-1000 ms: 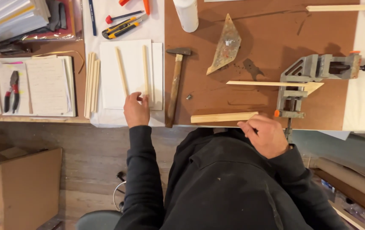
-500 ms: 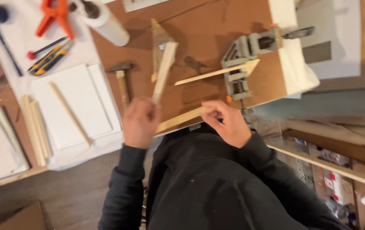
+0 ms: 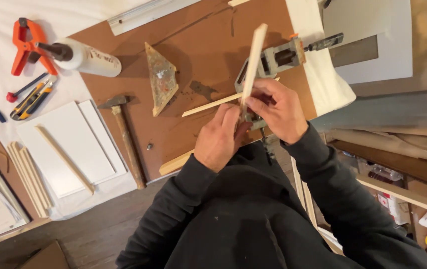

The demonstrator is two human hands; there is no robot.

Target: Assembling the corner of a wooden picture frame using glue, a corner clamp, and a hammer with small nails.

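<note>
My left hand (image 3: 221, 137) and my right hand (image 3: 275, 109) both grip the lower end of a pale wooden strip (image 3: 253, 60), which stands tilted up above the brown work board (image 3: 193, 55). Just behind the strip sits a grey corner clamp (image 3: 278, 60) with an orange-tipped screw handle, and a thin wooden strip (image 3: 208, 105) runs into it. Another wooden strip (image 3: 176, 163) lies along the board's near edge below my left wrist.
A hammer (image 3: 123, 137) lies left of my hands, beside white panels (image 3: 71, 147) carrying a thin stick. A triangular wood piece (image 3: 161, 79), a glue bottle (image 3: 86, 57), an orange spring clamp (image 3: 26, 42) and a utility knife (image 3: 31, 102) lie farther left. Shelves with bottles stand at right.
The left hand picked a wooden strip off the white panels and carried it right. The right hand left the strip at the board's edge and joined it on the raised strip by the clamp.
</note>
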